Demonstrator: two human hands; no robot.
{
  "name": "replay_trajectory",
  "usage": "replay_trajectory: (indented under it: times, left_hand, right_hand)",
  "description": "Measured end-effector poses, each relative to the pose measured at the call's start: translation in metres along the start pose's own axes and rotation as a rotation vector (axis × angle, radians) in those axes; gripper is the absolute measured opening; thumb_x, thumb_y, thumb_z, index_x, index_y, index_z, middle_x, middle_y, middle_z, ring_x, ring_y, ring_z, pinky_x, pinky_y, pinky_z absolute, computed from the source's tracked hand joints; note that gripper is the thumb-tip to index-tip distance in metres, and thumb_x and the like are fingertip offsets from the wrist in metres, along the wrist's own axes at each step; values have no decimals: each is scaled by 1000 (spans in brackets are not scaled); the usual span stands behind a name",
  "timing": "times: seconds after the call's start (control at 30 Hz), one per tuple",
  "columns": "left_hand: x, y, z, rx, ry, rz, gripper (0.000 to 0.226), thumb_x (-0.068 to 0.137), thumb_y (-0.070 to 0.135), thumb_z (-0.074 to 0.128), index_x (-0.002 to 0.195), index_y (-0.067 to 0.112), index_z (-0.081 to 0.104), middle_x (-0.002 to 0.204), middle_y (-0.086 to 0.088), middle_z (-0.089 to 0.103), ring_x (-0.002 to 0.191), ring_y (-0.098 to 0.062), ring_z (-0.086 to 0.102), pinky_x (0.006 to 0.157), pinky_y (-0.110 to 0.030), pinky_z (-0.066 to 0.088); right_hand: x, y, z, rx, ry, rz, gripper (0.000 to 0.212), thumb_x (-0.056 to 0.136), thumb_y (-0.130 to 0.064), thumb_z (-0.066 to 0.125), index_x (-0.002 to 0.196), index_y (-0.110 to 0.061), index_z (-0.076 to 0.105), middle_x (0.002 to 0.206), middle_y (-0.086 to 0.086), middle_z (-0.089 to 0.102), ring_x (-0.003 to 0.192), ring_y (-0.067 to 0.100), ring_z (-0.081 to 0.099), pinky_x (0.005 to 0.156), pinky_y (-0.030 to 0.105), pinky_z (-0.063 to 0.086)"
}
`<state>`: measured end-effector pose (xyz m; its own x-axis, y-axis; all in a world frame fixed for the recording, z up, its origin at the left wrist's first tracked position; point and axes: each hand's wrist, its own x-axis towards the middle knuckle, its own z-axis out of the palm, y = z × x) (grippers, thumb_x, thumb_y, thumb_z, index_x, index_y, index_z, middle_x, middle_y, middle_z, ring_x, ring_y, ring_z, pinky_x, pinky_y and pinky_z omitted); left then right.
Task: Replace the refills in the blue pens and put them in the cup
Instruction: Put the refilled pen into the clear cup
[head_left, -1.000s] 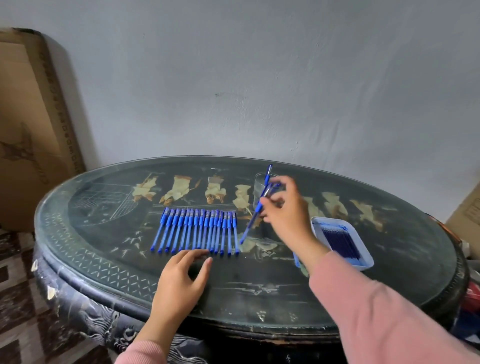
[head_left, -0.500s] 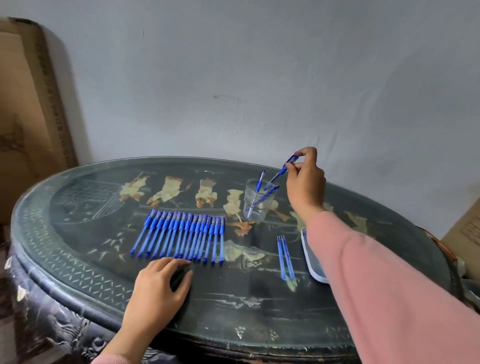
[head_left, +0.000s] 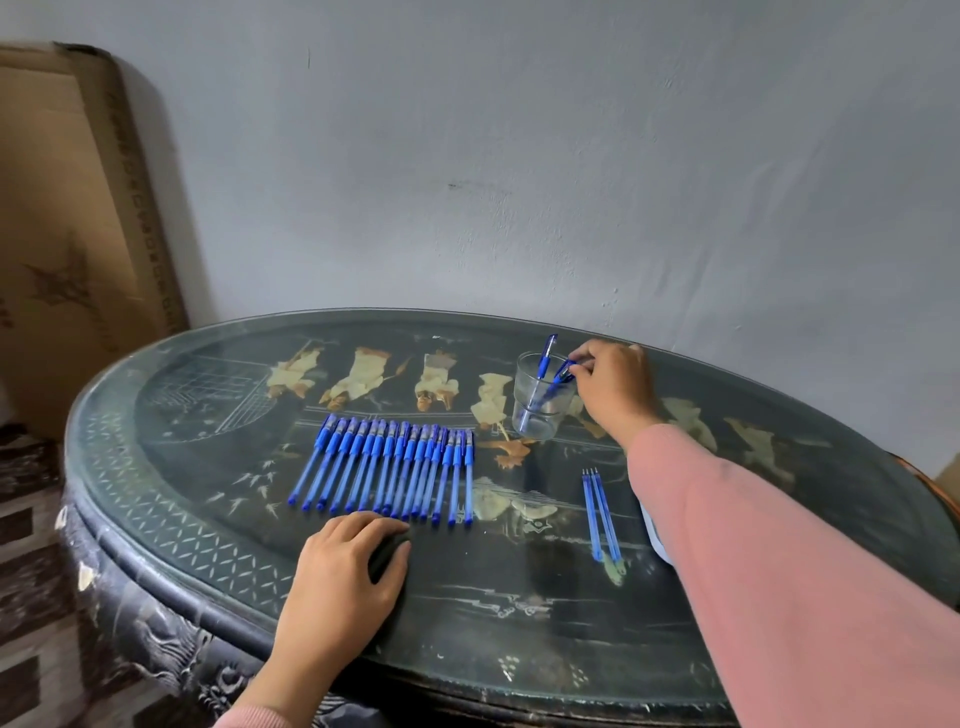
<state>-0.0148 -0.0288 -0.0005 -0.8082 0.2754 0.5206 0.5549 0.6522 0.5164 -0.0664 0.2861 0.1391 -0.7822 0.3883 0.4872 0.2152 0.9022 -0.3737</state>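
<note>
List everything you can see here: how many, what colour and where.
table: one, dark with pale inlaid figures, round, against the wall
cardboard box: one, brown, leaning on the wall at left
row of pens: over a dozen, blue, side by side at table centre
cup: one, clear glass, right of the row, farther back
leaning pen: one, blue, in the cup
held pen: one, blue, tip down in the cup
refills: three, blue, lying together near the right sleeve
tray edge: one, whitish, mostly hidden behind the right sleeve
left hand: rests on the table before the row
right hand: pinches the held pen
</note>
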Motion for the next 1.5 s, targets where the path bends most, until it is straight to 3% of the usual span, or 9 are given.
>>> replay_trajectory:
  times: [0.2,0.37,0.5,0.63,0.8,1.0,1.3,1.5]
  left_hand:
    - [-1,1,0,16,3,-2,31,83,47,49,93,28,72,91,19,64,85,-9,60,80,-33,51]
    - [-1,5,-2,28,-4,-9,22,83,40,58,93,27,73,90,18,65,86,-9,61,81,-33,51]
    - [-2,5,-1,43,-20,-3,14,81,33,65,91,27,73,90,16,66,86,-11,61,81,-36,52]
    - [-4,5,-2,59,-23,0,10,80,28,74,90,27,72,90,17,65,87,-10,61,82,-32,49]
    - [-4,5,-1,69,-18,1,13,78,27,78,89,29,72,90,19,64,87,-7,60,82,-26,44]
    - [-5,2,3,71,10,4,10,78,30,74,87,31,70,90,20,63,87,-6,58,82,-24,40]
    - [-6,0,5,73,20,8,8,79,33,71,87,32,69,90,21,62,89,-4,57,83,-24,39]
    - [-6,0,6,61,22,11,8,81,35,66,87,32,70,90,21,63,90,-5,58,83,-25,41]
  right_hand:
    - [-2,7,5,-174,-129,15,26,94,-21,56,116,-31,67,113,12,63,109,33,51,93,34,35]
    - [-34,-7,-5,-95,-54,7,30,94,-15,54,123,-21,60,116,14,55,114,34,45,94,37,38]
    - [-82,-30,17,21,-165,-13,15,93,-16,56,103,-15,68,104,8,59,105,29,51,87,37,43]
    - [-115,-53,44,75,-348,75,22,97,-27,58,89,-14,73,94,-2,65,91,16,57,90,34,49]
    - [-121,-62,67,114,-406,212,35,96,-35,59,76,-10,75,82,0,72,78,15,64,78,31,54]
    - [-120,-65,81,54,-379,245,33,92,-37,62,72,-12,70,73,0,68,74,17,64,76,34,57]
    - [-112,-67,86,-123,-357,217,16,91,-20,64,103,-10,67,100,8,65,91,24,62,77,34,57]
    - [-110,-52,81,-124,-326,265,13,91,-16,60,99,-8,68,99,10,65,91,28,63,74,36,56]
